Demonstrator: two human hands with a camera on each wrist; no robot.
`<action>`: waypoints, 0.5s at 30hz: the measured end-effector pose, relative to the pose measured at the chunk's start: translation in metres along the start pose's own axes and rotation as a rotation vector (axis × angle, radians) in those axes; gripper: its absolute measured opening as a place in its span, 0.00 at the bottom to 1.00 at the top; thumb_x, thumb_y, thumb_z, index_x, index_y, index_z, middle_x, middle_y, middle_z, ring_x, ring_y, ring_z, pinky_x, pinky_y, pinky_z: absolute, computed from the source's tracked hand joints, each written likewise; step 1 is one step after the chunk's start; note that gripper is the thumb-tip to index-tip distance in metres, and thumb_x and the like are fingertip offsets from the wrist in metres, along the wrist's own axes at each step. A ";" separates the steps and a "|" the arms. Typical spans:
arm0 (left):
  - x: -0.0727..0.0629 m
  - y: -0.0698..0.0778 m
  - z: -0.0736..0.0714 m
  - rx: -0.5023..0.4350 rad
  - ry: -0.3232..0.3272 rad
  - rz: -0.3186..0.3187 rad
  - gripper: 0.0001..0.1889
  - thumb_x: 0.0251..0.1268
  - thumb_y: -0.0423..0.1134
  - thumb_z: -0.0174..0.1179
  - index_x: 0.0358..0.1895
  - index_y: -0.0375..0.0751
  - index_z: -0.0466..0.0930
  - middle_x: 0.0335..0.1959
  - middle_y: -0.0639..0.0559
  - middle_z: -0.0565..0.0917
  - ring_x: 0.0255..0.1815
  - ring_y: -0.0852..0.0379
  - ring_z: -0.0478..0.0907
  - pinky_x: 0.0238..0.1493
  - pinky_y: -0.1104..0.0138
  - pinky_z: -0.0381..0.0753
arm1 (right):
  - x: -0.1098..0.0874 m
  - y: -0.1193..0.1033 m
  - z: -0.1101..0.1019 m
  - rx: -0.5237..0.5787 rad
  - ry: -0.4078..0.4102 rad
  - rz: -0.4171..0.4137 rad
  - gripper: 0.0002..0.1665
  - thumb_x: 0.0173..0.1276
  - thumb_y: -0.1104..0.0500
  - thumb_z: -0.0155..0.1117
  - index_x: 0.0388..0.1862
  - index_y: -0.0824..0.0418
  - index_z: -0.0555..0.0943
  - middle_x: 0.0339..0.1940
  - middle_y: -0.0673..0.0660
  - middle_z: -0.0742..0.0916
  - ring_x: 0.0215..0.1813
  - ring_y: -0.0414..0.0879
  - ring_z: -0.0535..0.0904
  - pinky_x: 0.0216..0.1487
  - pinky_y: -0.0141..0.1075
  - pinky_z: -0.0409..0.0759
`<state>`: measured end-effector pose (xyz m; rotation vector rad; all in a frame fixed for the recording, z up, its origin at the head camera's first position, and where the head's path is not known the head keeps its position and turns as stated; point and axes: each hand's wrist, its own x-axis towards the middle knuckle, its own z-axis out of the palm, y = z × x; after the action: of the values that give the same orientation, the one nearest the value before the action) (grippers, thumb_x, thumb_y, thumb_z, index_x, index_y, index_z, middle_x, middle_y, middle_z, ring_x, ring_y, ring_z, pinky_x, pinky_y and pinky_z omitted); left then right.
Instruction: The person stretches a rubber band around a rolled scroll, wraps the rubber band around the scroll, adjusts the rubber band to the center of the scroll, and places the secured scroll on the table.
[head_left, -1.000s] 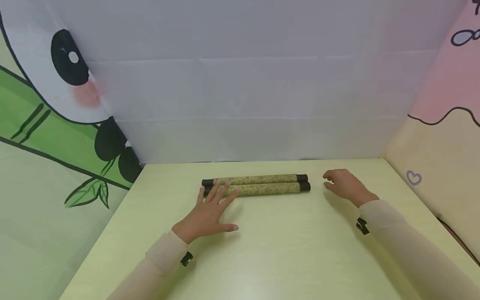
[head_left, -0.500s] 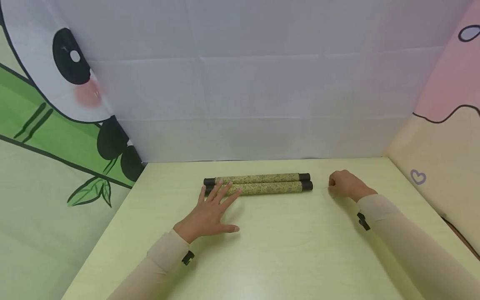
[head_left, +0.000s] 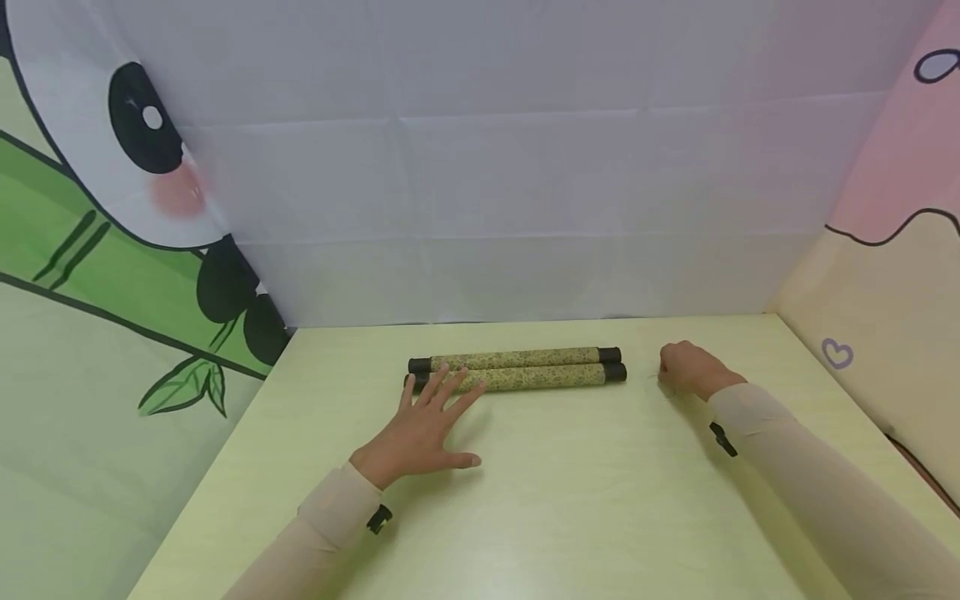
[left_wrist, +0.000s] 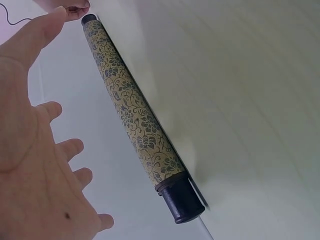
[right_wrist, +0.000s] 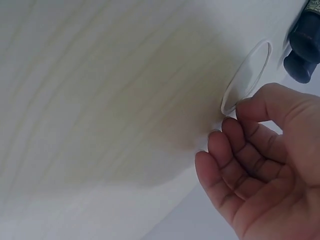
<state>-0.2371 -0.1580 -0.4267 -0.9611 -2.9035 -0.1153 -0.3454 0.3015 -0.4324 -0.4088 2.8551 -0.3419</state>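
Observation:
Two slim rolled scrolls, a far one [head_left: 517, 359] and a near one [head_left: 543, 377], lie side by side near the back of the table, in yellow-green floral cloth with black ends. My left hand [head_left: 412, 442] is spread, its fingertips over the left part of the near scroll; whether they touch it I cannot tell. The left wrist view shows one scroll [left_wrist: 127, 107] beside that palm. Right of the scrolls, my right hand [head_left: 690, 369] pinches a thin white rubber band [right_wrist: 264, 67] between thumb and index finger. The band's loop stands out from the fingertips towards the scroll ends.
The pale wooden table [head_left: 570, 508] meets a white sheet wall [head_left: 525, 208] just behind the scrolls. Panels with cartoon drawings flank both sides, the right panel [head_left: 885, 333] bearing a purple heart. Dark clips hang at both sleeves.
My right hand has shifted slightly right and its loose fingers have closed into a pinch on the rubber band. The left hand and both scrolls hold their places.

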 end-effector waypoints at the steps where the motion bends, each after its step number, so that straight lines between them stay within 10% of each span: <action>1: 0.000 0.000 0.000 0.008 0.003 0.001 0.55 0.58 0.75 0.61 0.83 0.58 0.48 0.83 0.43 0.48 0.82 0.37 0.39 0.70 0.28 0.39 | 0.000 0.000 0.000 -0.009 -0.002 0.001 0.08 0.68 0.70 0.53 0.31 0.65 0.79 0.26 0.55 0.80 0.26 0.46 0.71 0.29 0.38 0.69; 15: -0.001 -0.003 0.002 0.001 0.000 -0.010 0.54 0.60 0.77 0.56 0.84 0.59 0.46 0.83 0.45 0.45 0.82 0.38 0.38 0.70 0.28 0.41 | -0.008 0.003 -0.008 0.029 0.059 0.001 0.08 0.73 0.66 0.57 0.34 0.68 0.81 0.30 0.58 0.83 0.27 0.47 0.74 0.30 0.39 0.73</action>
<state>-0.2381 -0.1612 -0.4288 -0.9470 -2.9076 -0.1139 -0.3404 0.3082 -0.4236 -0.3986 2.9040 -0.4021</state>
